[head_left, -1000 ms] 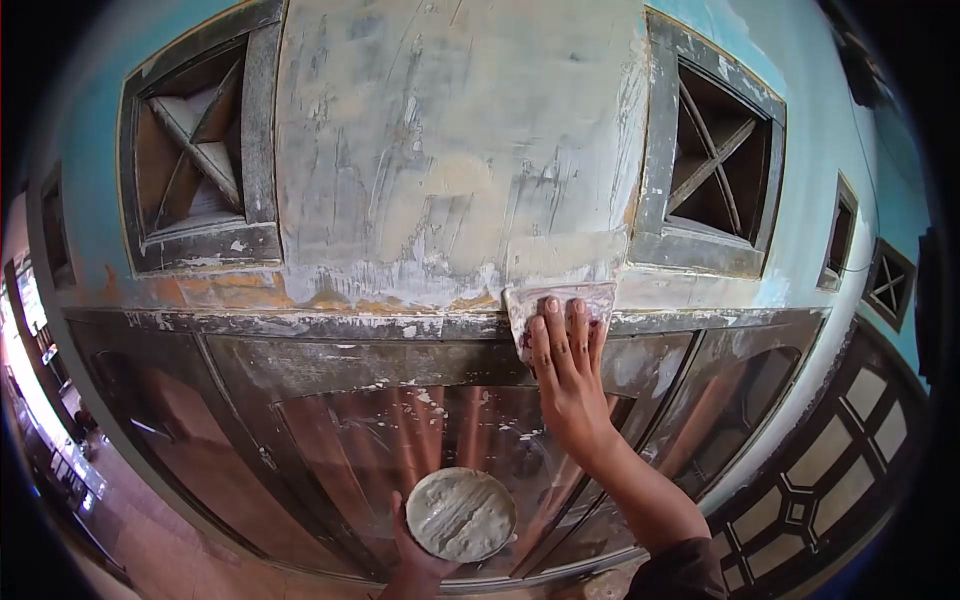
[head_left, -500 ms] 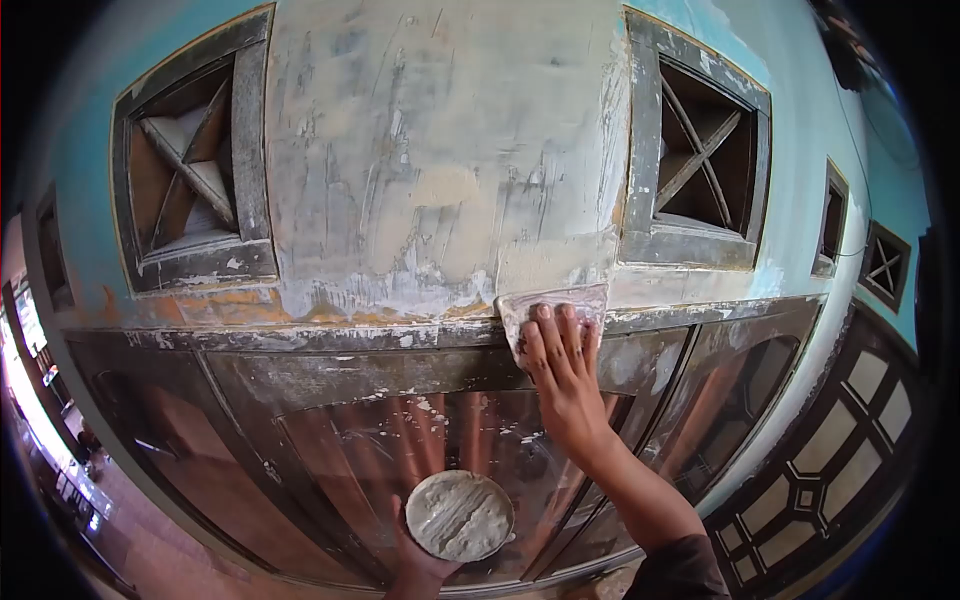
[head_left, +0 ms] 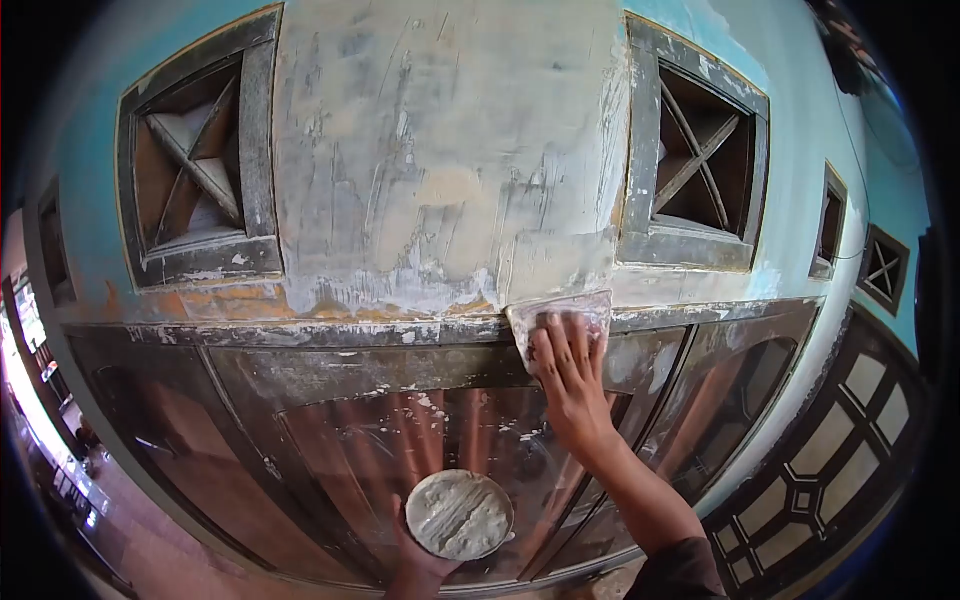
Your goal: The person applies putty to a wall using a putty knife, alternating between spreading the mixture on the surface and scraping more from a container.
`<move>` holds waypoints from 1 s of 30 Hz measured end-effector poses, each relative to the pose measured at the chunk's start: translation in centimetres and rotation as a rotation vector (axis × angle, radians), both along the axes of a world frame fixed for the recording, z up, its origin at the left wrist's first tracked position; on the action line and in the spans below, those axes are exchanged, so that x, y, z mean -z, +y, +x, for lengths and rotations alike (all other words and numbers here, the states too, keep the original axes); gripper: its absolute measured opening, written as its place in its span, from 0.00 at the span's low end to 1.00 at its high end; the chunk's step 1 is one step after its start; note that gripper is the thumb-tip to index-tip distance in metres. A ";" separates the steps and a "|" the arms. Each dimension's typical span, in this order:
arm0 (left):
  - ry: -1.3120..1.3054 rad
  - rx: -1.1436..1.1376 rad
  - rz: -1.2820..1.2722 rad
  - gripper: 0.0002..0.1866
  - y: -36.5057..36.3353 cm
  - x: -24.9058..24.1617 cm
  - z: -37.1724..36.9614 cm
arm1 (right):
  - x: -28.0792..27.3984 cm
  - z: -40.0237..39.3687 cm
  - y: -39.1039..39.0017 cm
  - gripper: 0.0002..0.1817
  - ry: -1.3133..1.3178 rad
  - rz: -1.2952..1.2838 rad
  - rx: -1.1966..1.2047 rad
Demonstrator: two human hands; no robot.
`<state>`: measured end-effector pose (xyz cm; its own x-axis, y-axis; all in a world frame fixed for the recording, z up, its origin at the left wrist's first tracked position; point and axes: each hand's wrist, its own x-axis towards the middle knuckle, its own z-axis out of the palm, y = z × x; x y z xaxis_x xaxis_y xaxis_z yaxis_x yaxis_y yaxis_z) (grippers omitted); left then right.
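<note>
My right hand (head_left: 575,390) presses a flat, putty-smeared plastic spreader (head_left: 597,303) to the wall, fingers laid over its face and the thumb hidden behind. The spreader's wide upper edge meets the bottom of the patchy plastered wall (head_left: 440,190), just where the dark wooden ledge (head_left: 420,332) runs. Fresh pale putty (head_left: 555,262) shows directly above that edge. Lower down, my left hand (head_left: 420,560) holds a round bowl (head_left: 511,515) of whitish, wet putty (head_left: 460,510) from its left side and below; most of those fingers are hidden.
Wooden vents with crossed bars flank the plastered patch, one at left (head_left: 260,160) and one at right (head_left: 640,150). Below the ledge are glazed wooden panels (head_left: 340,450) with reddish curtains behind. A dark panelled door (head_left: 830,470) stands at the right. Tiled floor (head_left: 160,545) shows at lower left.
My right hand and the spreader have slid slightly down and to the right along the wall's lower edge. The left hand and bowl stay nearly in place.
</note>
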<state>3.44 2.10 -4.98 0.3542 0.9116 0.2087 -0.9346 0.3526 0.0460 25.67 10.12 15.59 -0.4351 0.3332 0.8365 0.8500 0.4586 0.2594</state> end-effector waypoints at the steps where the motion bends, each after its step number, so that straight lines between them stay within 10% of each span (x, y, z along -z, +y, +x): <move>1: 0.033 -0.028 0.006 0.49 -0.2 0.0 0.0 | -0.3 0.0 -0.8 0.35 0.028 -0.023 -0.024; 7: 0.012 -0.055 -0.016 0.48 -0.4 -1.2 0.2 | -6.5 -2.0 0.0 0.35 0.053 0.082 0.018; 15: -0.016 -0.124 0.025 0.48 -1.2 -0.8 -1.8 | 0.6 -1.3 -0.2 0.35 0.002 0.013 -0.016; 21: 0.086 -0.189 0.002 0.49 -1.1 -0.9 -1.7 | -7.8 -1.5 -0.9 0.35 0.169 0.113 -0.012; 30: 0.120 -0.203 -0.025 0.49 -1.2 -0.3 -1.7 | 1.5 -0.7 0.3 0.36 0.061 0.005 -0.071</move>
<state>1.75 0.95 -4.65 0.1840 0.9710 0.1524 -0.9749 0.1605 0.1545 24.94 10.37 14.10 -0.4053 0.2994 0.8638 0.8299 0.5168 0.2103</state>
